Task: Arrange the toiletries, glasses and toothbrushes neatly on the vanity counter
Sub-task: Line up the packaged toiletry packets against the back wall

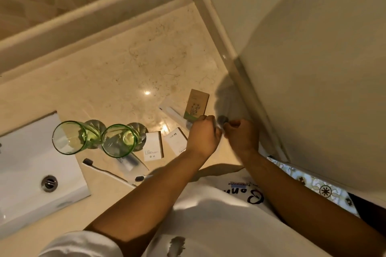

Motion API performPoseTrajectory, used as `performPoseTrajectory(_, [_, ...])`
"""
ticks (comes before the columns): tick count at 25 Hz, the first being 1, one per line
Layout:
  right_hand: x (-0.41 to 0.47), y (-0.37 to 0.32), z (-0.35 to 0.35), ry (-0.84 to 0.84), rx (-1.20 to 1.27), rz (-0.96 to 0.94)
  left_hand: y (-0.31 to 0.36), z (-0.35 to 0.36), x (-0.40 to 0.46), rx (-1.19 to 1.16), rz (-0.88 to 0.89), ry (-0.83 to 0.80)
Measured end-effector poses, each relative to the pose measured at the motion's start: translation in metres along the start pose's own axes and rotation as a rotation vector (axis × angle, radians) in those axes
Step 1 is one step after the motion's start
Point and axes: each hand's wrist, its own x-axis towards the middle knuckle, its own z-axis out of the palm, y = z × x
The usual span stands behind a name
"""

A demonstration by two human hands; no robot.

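Two green glasses (pixel 69 137) (pixel 120 140) stand side by side on round coasters near the sink. Beside them lie two white toiletry boxes (pixel 153 146) (pixel 177 141), a brown carton with a flower print (pixel 196 104) and a clear-wrapped toothbrush (pixel 172 113). Two dark-bristled toothbrushes (pixel 100 170) (pixel 139 178) lie at the counter's front edge, next to a clear packet (pixel 130 161). My left hand (pixel 203 136) and my right hand (pixel 242 135) are both closed around a small wrapped item with a dark round end (pixel 222 120), held between them near the right wall.
A white sink (pixel 27 165) with a metal drain (pixel 49 182) sits at the left. The beige marble counter (pixel 125 73) runs back to a raised ledge. A wall (pixel 302 58) closes the right side, close to my right hand.
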Motion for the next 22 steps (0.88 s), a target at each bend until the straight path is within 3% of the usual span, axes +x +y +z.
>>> performPoseTrajectory(8, [0.003, 0.002, 0.004, 0.009, 0.087, 0.088, 0.003, 0.001, 0.019, -0.207, -0.138, -0.038])
performPoseTrajectory(12, [0.004, 0.004, 0.002, 0.005, 0.115, 0.078, 0.009, 0.003, 0.026, -0.171, -0.127, -0.056])
performPoseTrajectory(22, [0.005, 0.001, -0.012, -0.158, 0.287, 0.109, 0.010, 0.000, 0.026, -0.455, -0.333, -0.069])
